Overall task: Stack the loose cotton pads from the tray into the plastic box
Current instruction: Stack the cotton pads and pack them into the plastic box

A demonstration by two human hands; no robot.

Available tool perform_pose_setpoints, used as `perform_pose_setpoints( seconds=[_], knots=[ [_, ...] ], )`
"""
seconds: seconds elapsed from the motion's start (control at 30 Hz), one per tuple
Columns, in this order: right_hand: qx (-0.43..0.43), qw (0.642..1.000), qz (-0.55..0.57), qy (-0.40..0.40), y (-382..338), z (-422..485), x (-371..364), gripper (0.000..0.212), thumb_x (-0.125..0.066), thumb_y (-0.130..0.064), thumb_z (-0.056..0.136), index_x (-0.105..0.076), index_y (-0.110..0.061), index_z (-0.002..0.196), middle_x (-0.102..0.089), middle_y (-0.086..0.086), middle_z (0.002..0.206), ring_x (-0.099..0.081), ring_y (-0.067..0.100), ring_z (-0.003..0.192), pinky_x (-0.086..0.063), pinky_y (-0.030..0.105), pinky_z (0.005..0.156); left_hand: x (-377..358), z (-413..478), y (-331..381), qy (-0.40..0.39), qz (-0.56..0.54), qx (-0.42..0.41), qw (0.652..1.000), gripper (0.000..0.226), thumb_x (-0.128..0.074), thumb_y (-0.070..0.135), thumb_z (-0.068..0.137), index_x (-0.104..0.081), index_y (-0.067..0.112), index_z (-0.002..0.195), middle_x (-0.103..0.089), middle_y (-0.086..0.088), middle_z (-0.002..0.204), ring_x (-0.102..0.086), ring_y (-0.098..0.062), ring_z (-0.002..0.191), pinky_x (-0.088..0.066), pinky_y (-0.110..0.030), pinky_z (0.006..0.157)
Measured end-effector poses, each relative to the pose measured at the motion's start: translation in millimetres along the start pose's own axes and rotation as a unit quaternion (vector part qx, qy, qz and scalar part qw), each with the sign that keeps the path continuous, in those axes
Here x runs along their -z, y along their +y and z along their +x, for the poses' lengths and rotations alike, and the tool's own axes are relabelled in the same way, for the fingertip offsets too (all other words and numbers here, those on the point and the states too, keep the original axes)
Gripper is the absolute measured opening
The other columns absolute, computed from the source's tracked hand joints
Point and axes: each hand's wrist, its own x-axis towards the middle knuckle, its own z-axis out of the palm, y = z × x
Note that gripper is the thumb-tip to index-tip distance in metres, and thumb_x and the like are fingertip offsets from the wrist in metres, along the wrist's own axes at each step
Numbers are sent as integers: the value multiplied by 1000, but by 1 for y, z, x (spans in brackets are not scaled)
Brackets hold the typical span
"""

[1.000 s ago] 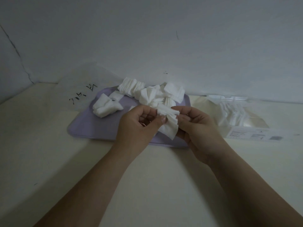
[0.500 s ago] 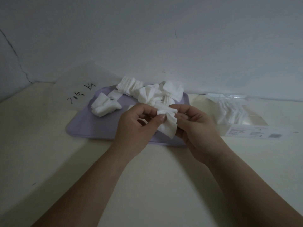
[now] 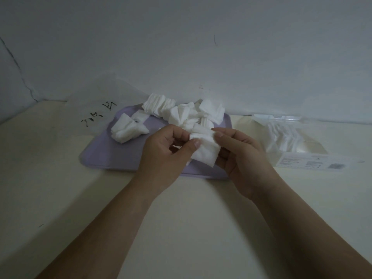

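A small stack of white square cotton pads is sitting between both hands, the left hand and right hand pinching its edges above the tray's near side.

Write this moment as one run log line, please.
left hand: pinches pad bundle | right hand: pinches pad bundle | tray: loose pads on it | plastic box: boxed pads inside

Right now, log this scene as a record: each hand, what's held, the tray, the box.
left hand: pinches a stack of cotton pads
right hand: grips the same stack from the other side
stack position: over the tray's near edge
tray: lilac, loose cotton pads piled toward its far side
plastic box: clear, right of tray, holds a row of pads
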Motion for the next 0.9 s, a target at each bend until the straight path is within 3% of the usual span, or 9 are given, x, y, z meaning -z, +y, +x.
perform_pose_setpoints(
  seconds=[0.17, 0.27, 0.37, 0.5, 0.6, 0.73, 0.9],
  knots=[
    [-3, 1000, 2, -13, 2, 1, 0, 11, -64, -8, 94, -75, -6, 97, -76, 19, 103, -74, 30, 94, -64, 39, 81, -2, 1, -1, 14, -12, 11, 1000, 8, -83, 25, 87, -76, 21, 89, -77, 1, 80, -69, -11, 72, -54, -28, 67],
    [11, 1000, 3, -14, 3, 1, -1, 31, -74, -8, 79, -71, -4, 109, -76, 18, 103, -72, 29, 94, -63, 45, 86, -2, 1, 0, 30, -1, 6, 1000, 9, -83, 24, 88, -76, 22, 93, -77, 5, 82, -71, -9, 75, -56, -26, 69],
    [22, 999, -30, 13, 9, 2, -1, 31, -72, 7, 85, -71, -6, 114, -76, 17, 99, -70, 32, 94, -58, 54, 96, -3, 0, 1, 66, 26, -14, 997, 19, -87, 22, 83, -68, 18, 89, -71, 3, 78, -65, -9, 68, -52, -20, 63],
    [29, 999, -36, 20, 11, 2, -1, 25, -68, 5, 91, -73, -7, 113, -66, 12, 84, -62, 31, 90, -54, 61, 99, -5, -3, 3, 54, 51, -39, 997, 9, -83, 20, 87, -75, 17, 87, -71, 5, 72, -62, -5, 62, -47, -13, 60],
    [27, 999, -38, 23, 10, 2, -1, 25, -68, 6, 92, -73, -7, 112, -72, 9, 83, -67, 27, 84, -54, 59, 99, -5, -4, 5, 51, 56, -48, 996, 5, -81, 19, 89, -77, 19, 91, -72, 4, 80, -63, -3, 66, -47, -12, 62],
    [27, 998, -39, 29, 12, 3, 0, 25, -70, 3, 91, -73, -8, 113, -67, 22, 96, -65, 33, 93, -55, 59, 99, -5, -3, 5, 48, 85, -70, 993, 8, -81, 19, 89, -74, 22, 86, -70, 8, 78, -60, -3, 63, -44, -11, 59],
    [20, 998, -38, 37, 12, 3, -1, 23, -67, 5, 93, -73, -8, 110, -67, 24, 97, -65, 33, 95, -57, 55, 95, -5, -3, 5, 32, 99, -45, 994, 10, -75, 22, 93, -68, 25, 86, -67, 8, 75, -58, -1, 62, -43, -9, 60]
  ],
)
